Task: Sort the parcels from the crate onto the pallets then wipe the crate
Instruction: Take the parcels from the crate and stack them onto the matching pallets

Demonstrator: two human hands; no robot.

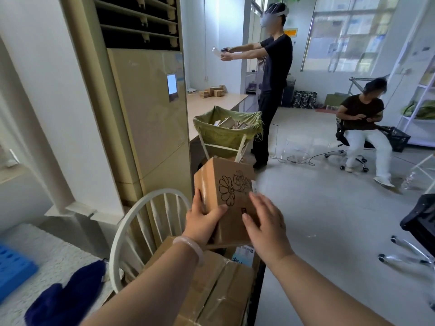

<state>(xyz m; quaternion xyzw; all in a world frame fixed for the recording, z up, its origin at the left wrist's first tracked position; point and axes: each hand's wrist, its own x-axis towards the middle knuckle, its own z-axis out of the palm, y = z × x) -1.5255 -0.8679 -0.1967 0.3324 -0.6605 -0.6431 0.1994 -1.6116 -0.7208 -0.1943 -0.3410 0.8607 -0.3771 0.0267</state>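
Flower-printed carton (226,184): we hold it in the air at 6 o'clock of the view, tilted, its far end pointing to 12 o'clock. It is lifted free of the parcels below it.
Left hand (202,222): it grasps the carton's near left corner, with the thumb across the printed face and the fingers wrapped round the left side. We judge this hand carries the weight.
Right hand (266,227): the fingers are straight and spread, grasping nothing, and lie over the carton's right side. We cannot tell if they touch it. We judge it is there to steady or turn the carton.
Taped parcels (211,285): brown cartons stacked just under our forearms at 6 o'clock, not yet sorted. A blue-and-white parcel (243,254) lies between them and the lifted carton.
Dark edge (256,297): it runs along the right of the stack. It may be the crate's wall, but we cannot tell.
Blue pallet (14,269): at 8 o'clock, well apart from the carton. We judge it is one possible place to put it.
Dark blue cloth (66,300): at 7 o'clock beside the pallet, probably kept there for the wiping.
White chair (131,215): its round back stands between the pallet and the stack, so the carton must go over or around it.
Progress: we judge the sorting is in its early or middle part and the wiping is not begun.
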